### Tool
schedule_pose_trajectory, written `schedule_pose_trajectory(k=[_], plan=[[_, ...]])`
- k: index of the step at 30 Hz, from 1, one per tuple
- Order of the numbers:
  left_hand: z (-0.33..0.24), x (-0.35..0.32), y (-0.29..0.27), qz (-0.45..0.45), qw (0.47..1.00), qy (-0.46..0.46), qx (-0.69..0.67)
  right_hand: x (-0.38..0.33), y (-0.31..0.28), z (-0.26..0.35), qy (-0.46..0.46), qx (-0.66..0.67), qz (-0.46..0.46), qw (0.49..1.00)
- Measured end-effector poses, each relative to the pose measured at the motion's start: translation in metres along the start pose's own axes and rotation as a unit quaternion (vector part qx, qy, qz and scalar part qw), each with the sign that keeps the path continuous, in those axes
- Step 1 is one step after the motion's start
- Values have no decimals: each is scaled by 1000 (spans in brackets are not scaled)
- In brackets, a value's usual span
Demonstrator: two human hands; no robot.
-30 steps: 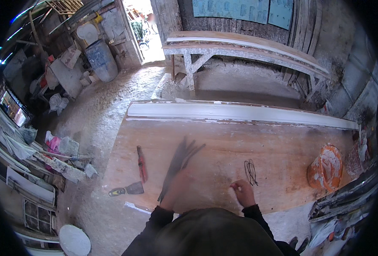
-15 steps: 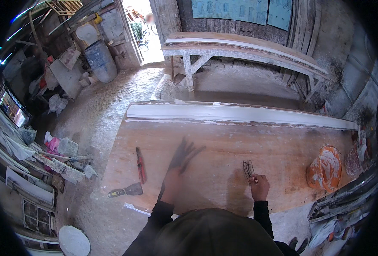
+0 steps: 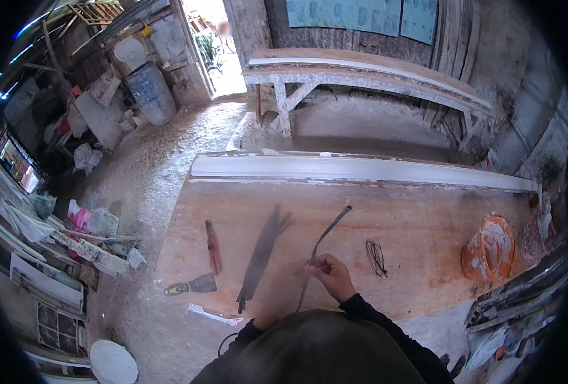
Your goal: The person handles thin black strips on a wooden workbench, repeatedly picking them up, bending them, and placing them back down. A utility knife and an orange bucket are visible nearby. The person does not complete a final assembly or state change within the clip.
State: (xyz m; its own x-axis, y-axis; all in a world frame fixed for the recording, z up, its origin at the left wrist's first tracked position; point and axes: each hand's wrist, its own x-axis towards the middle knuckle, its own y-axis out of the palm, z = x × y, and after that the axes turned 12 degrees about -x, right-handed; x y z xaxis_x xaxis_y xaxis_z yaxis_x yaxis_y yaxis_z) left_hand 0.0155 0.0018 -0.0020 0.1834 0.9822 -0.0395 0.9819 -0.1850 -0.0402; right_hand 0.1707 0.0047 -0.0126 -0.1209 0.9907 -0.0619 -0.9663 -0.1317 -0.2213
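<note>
In my right hand (image 3: 332, 275) a thin dark strip (image 3: 325, 233) is pinched between the fingers, slanting up and away over the table. My left hand (image 3: 285, 291) is a blur close beside the strip's lower part; its fingers are smeared, so whether it grips the strip does not show. Left of it lies a bundle of similar dark strips (image 3: 258, 261), fanned at the far end. To the right of my hands rests a loose coil of thin dark wire (image 3: 376, 257) on the wooden tabletop (image 3: 425, 224).
A red-handled tool (image 3: 213, 248) and a putty knife (image 3: 191, 285) lie at the table's left. Along its far edge runs a long white moulding (image 3: 354, 169). An orange bucket (image 3: 489, 249) smeared with white stands at the right. Behind is a bench (image 3: 361, 77).
My right hand has left the wire coil, moved left and now pinches a dark strip. My left hand has come away from the bundle, moving right and nearer to me.
</note>
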Motion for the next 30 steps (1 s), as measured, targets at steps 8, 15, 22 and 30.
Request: schedule_pose_trajectory(k=[8, 15, 22, 30], plan=[[-29, -12, 8, -20, 999, 16, -43, -11, -2, 25, 39, 70, -7, 997], [-26, -12, 5, 5, 996, -46, -71, -14, -12, 18, -6, 29, 9, 1000], [-23, -12, 4, -31, 998, -43, -46, -18, -16, 33, -48, -33, -13, 998], [7, -3, -8, 34, 978, -99, -178, -17, -20, 27, -59, -43, -14, 997]])
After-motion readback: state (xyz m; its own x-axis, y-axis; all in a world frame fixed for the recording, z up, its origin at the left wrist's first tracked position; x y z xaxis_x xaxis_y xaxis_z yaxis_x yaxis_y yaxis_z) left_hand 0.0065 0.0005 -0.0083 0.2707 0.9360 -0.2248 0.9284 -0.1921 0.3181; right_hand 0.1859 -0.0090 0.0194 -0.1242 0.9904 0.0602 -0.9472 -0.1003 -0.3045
